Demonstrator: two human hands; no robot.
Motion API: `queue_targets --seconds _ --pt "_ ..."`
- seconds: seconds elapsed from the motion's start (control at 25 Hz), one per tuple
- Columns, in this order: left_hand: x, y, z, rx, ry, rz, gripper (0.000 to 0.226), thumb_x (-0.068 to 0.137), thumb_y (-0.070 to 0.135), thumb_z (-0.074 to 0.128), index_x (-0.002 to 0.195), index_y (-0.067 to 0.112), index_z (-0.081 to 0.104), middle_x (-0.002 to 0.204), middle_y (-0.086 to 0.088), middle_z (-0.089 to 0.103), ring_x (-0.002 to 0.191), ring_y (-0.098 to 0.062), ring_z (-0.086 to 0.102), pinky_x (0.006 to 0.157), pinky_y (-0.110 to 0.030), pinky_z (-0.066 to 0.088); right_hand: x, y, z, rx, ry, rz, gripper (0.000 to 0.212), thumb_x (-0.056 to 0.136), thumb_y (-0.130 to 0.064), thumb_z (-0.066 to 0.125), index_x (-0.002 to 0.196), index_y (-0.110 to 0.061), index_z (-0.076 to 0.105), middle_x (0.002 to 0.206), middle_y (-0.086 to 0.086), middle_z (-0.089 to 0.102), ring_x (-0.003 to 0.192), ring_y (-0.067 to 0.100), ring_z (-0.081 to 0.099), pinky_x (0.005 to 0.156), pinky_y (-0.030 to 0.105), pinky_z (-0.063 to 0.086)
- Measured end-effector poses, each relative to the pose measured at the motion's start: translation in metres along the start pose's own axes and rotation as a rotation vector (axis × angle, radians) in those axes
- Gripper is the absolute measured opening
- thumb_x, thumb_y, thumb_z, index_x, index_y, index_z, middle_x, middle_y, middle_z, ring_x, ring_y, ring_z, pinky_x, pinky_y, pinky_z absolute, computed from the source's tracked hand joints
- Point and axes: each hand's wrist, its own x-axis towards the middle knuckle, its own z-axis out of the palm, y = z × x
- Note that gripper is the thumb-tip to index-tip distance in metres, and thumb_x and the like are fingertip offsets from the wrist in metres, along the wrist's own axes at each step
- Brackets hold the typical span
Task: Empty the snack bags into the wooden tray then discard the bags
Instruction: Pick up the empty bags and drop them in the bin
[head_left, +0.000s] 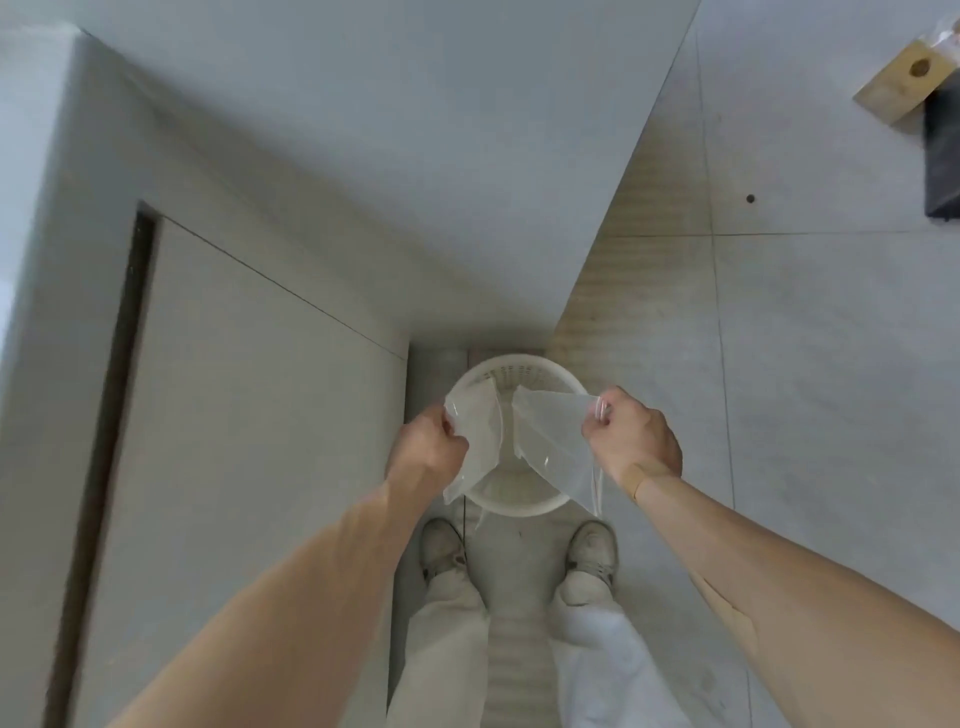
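I look straight down at a round white perforated waste basket (540, 506) on the floor between my feet. My left hand (428, 449) is shut on one clear empty snack bag (480, 431), held over the basket's left rim. My right hand (631, 439) pinches the zip edge of a second clear empty snack bag (553, 434), which hangs over the basket's right side. Both bags look empty and hang limp. A corner of the wooden tray (901, 85) shows at the top right on the table.
A grey table top (831, 260) fills the right side, with a dark cloth-like object (943, 156) beside the tray. A grey cabinet or wall panel (234, 389) stands on the left. My two shoes (592, 564) stand just behind the basket.
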Motion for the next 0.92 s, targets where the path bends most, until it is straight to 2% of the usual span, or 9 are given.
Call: queue_targets --seconds 0.12,0.2,0.28,0.36,0.52,0.72,0.8,0.84,0.92 --pt "0.048 -0.020 0.048 0.032 -0.047 -0.001 0.006 0.087 0.010 0.051 0.085 0.014 0.048 0.077 0.001 0.052 0.079 -0.023 0.052 0.068 -0.029 0.040 0.040 0.018 0.053 -0.023 -0.022 0.031 0.016 0.093 -0.026 0.050 0.102 -0.023 0.062 0.090 0.008 0.063 0.082 0.033 0.057 0.070 0.031 0.047" --pt "0.081 -0.033 0.081 0.045 -0.087 -0.006 0.017 0.087 0.012 0.054 0.075 0.018 0.044 0.079 -0.001 0.053 0.080 -0.025 0.056 0.071 -0.033 0.050 0.066 0.033 0.087 -0.029 -0.042 0.048 0.018 0.091 -0.024 0.052 0.105 -0.024 0.064 0.097 0.010 0.067 0.090 0.035 0.062 0.073 0.034 0.050" --pt "0.109 -0.042 0.110 0.030 -0.105 -0.025 0.017 0.086 0.015 0.056 0.075 0.020 0.044 0.086 -0.005 0.057 0.084 -0.029 0.061 0.078 -0.040 0.058 0.090 0.043 0.117 -0.032 -0.069 0.044 0.019 0.090 -0.024 0.053 0.106 -0.023 0.063 0.100 0.012 0.068 0.092 0.036 0.063 0.073 0.034 0.051" --pt "0.134 -0.047 0.136 0.040 -0.123 -0.039 0.009 0.087 0.016 0.055 0.083 0.018 0.047 0.087 -0.004 0.058 0.083 -0.028 0.061 0.081 -0.040 0.058 0.113 0.050 0.145 -0.024 -0.096 0.051 0.017 0.090 -0.024 0.054 0.105 -0.022 0.063 0.099 0.012 0.067 0.091 0.036 0.063 0.071 0.034 0.050" --pt "0.169 -0.052 0.168 -0.041 -0.140 -0.063 0.007 0.088 0.014 0.055 0.090 0.016 0.049 0.081 0.000 0.055 0.079 -0.025 0.059 0.078 -0.039 0.058 0.146 0.057 0.182 -0.031 -0.122 0.047 0.022 0.091 -0.024 0.055 0.111 -0.018 0.062 0.105 0.012 0.067 0.098 0.034 0.062 0.071 0.033 0.047" --pt "0.192 -0.059 0.189 -0.105 -0.159 -0.179 0.011 0.087 0.016 0.059 0.095 0.016 0.051 0.097 -0.006 0.063 0.095 -0.030 0.066 0.085 -0.045 0.059 0.163 0.065 0.201 -0.050 -0.198 0.034 0.032 0.090 -0.020 0.057 0.121 -0.015 0.061 0.114 0.012 0.067 0.108 0.032 0.061 0.084 0.035 0.053" --pt "0.192 -0.061 0.191 -0.157 -0.174 -0.223 0.020 0.086 0.018 0.061 0.104 0.015 0.054 0.106 -0.010 0.066 0.097 -0.029 0.067 0.086 -0.045 0.059 0.163 0.067 0.200 -0.065 -0.268 0.039 0.037 0.091 -0.022 0.057 0.127 -0.012 0.057 0.119 0.012 0.065 0.113 0.031 0.059 0.088 0.032 0.049" --pt "0.189 -0.060 0.189 -0.173 -0.183 -0.248 0.028 0.085 0.020 0.062 0.112 0.014 0.055 0.110 -0.011 0.066 0.099 -0.028 0.067 0.088 -0.045 0.058 0.161 0.066 0.197 -0.074 -0.301 0.049 0.038 0.092 -0.023 0.056 0.128 -0.010 0.056 0.119 0.012 0.065 0.112 0.030 0.059 0.086 0.031 0.048" --pt "0.183 -0.059 0.181 -0.187 -0.199 -0.289 0.044 0.085 0.020 0.062 0.127 0.015 0.052 0.118 -0.011 0.063 0.104 -0.028 0.064 0.092 -0.044 0.056 0.156 0.063 0.189 -0.083 -0.350 0.062 0.033 0.092 -0.023 0.055 0.123 -0.010 0.060 0.106 0.011 0.066 0.100 0.029 0.061 0.076 0.029 0.047"
